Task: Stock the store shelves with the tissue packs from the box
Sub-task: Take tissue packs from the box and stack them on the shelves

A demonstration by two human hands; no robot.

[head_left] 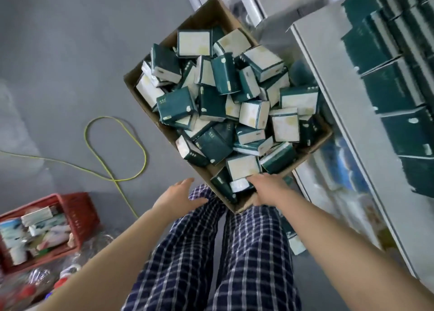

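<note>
Dark green and cream tissue packs point(225, 104) are filling a brown box point(195, 22); navy-white checked trousers point(246, 252) are showing beside a red basket point(79, 207).

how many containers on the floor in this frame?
2. The cardboard box of tissue packs sits mid-frame beside the shelves; the red basket is at bottom left. More may lie outside the frame.

Cardboard box point(211, 15): brown, open-topped, standing just beside the shelf point(340, 104). It is heaped with tissue packs point(225, 104): small blocks in dark green wrap with white and cream faces, jumbled and tilted every way, reaching all four corners. Shelved packs point(387, 87): same green, in neat touching rows along the shelf's front edge.
</note>
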